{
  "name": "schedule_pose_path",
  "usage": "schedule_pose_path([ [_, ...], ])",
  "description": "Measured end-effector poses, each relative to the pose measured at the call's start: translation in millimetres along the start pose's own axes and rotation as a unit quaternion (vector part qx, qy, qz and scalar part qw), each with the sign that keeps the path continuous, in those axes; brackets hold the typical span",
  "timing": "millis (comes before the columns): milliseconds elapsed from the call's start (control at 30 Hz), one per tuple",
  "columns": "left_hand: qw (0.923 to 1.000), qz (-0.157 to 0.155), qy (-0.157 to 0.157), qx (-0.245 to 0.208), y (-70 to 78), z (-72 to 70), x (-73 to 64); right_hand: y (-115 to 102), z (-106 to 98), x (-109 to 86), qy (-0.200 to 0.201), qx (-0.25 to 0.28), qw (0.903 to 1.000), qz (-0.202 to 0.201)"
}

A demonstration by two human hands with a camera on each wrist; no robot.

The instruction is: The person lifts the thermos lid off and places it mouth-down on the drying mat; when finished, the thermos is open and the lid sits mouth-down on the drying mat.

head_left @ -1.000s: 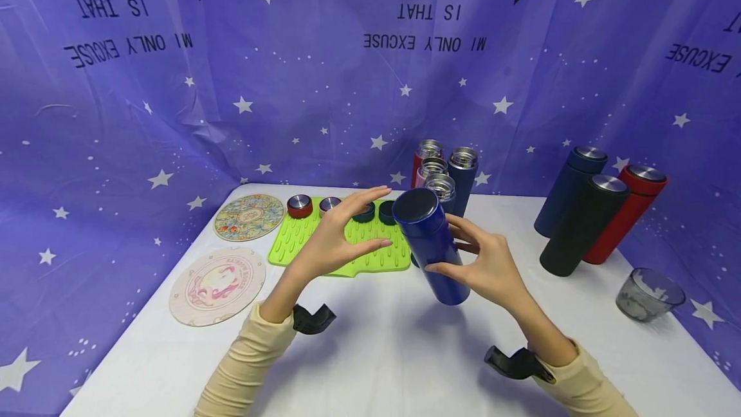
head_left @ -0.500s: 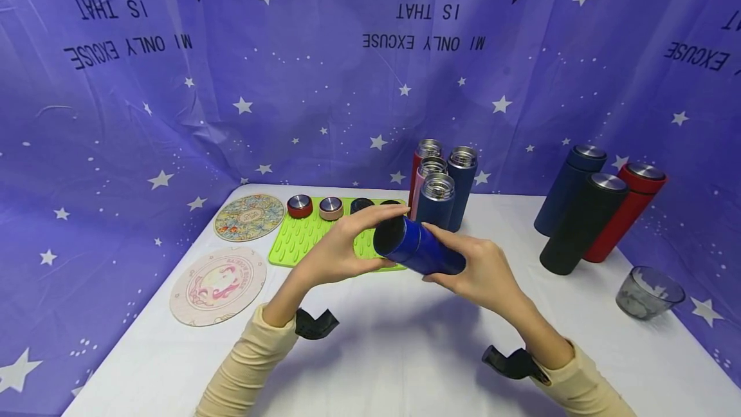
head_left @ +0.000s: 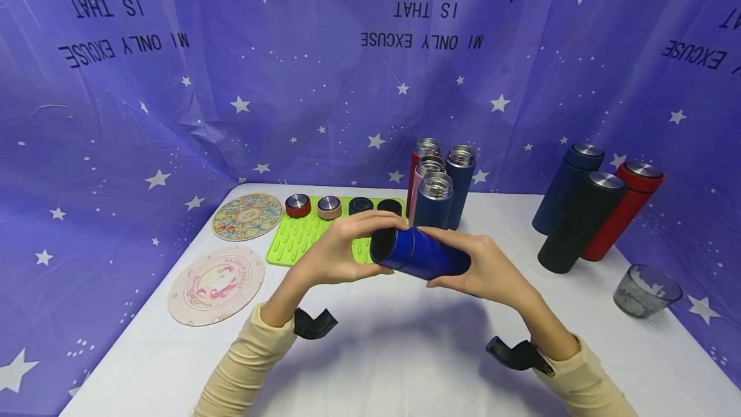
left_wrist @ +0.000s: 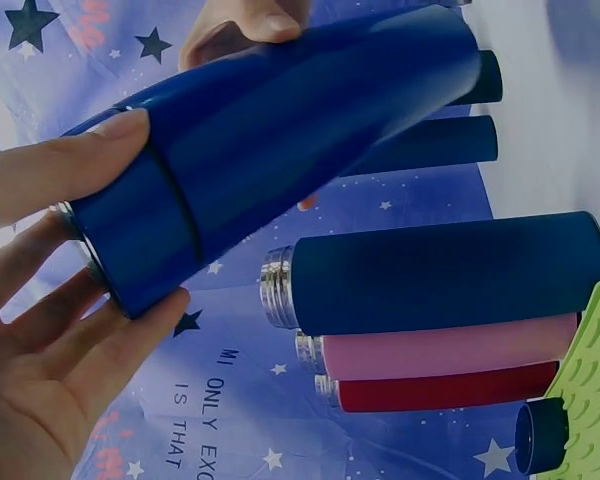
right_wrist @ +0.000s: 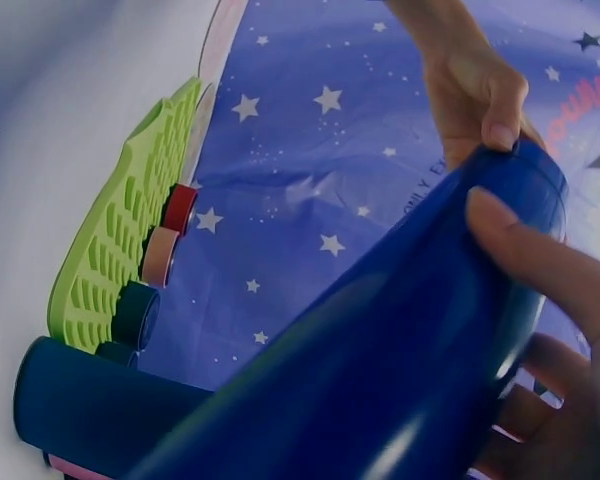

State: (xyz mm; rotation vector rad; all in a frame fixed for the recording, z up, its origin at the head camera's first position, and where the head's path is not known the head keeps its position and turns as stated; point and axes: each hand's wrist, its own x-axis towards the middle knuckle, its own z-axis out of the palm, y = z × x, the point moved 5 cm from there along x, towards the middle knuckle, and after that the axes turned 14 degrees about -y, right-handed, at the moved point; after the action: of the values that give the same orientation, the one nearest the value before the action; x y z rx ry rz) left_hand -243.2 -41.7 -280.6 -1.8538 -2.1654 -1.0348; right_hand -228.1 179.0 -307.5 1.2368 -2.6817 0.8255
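A glossy blue thermos bottle (head_left: 437,259) is held above the table, lying almost level with its lid (head_left: 399,248) pointing left. My right hand (head_left: 489,269) grips the body, thumb on the near side. At the other end, my left hand (head_left: 332,251) pinches the lid between thumb and fingers. In the left wrist view, a thin dark seam runs between lid (left_wrist: 135,220) and body (left_wrist: 310,110), with the lid seated on the bottle. The right wrist view shows the left thumb (right_wrist: 500,130) on the lid's edge.
Several lidless thermoses (head_left: 434,201) stand behind. A green mat (head_left: 298,237) bears several lids, including a red one (head_left: 298,205) and a pink one (head_left: 329,207). Capped thermoses (head_left: 581,227) and a glass cup (head_left: 645,291) stand right; two round mats (head_left: 217,285) lie left.
The thermos has tilted from nearly upright to almost level, its lid end swinging left. My left hand, apart from it a second ago, now holds the lid.
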Motion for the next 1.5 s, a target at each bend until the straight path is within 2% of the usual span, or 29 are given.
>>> schedule_pose_path([
  [133, 0.9999, 0.001, 0.012, -0.012, 0.0, -1.2, -0.6, 4.1, -2.9, -0.7, -0.004, 0.038, 0.9993, -0.005],
  [433, 0.9992, -0.016, 0.019, -0.03, 0.3, -3.1, -0.1, 0.5, -3.4, -0.1, 0.016, 0.025, 0.9994, -0.017],
  [567, 0.9987, -0.025, 0.027, -0.035, 15.4, -9.0, 2.4, -2.6, -2.7, 0.0, 0.028, 0.013, 0.9991, -0.028],
  [700, 0.9971, -0.048, 0.043, -0.042, 28.0, -14.4, 4.9, -6.2, -3.1, -0.4, 0.056, -0.015, 0.9971, -0.049],
  [800, 0.9933, -0.077, 0.065, -0.056, 25.8, -14.8, 3.9, -10.0, -2.9, -0.6, 0.087, -0.052, 0.993, -0.061],
  [967, 0.9825, -0.142, 0.097, -0.072, 4.8, -8.3, -2.1, -15.6, -2.4, -0.4, 0.132, -0.114, 0.9828, -0.06],
  [1033, 0.9787, -0.163, 0.097, -0.077, -3.5, -5.1, -4.3, -16.6, -2.5, -0.4, 0.138, -0.127, 0.9806, -0.056],
  [1133, 0.9773, -0.176, 0.083, -0.083, -8.7, -2.8, -5.3, -16.6, -3.0, -0.7, 0.133, -0.132, 0.9809, -0.05],
  [1200, 0.9806, -0.171, 0.06, -0.075, -10.1, -2.1, -5.5, -15.5, -3.5, -0.9, 0.121, -0.125, 0.9836, -0.047],
  [1267, 0.9862, -0.152, 0.033, -0.056, -10.6, -1.8, -5.1, -12.7, -4.0, -1.0, 0.102, -0.107, 0.9881, -0.041],
  [1367, 0.9941, -0.105, 0.005, -0.027, -9.9, -1.9, -4.8, -7.9, -4.2, -1.1, 0.068, -0.072, 0.9947, -0.026],
  [1500, 0.9991, -0.042, 0.003, -0.004, -4.5, -3.3, -2.5, -4.6, -4.0, -1.0, 0.039, -0.033, 0.9986, -0.013],
])
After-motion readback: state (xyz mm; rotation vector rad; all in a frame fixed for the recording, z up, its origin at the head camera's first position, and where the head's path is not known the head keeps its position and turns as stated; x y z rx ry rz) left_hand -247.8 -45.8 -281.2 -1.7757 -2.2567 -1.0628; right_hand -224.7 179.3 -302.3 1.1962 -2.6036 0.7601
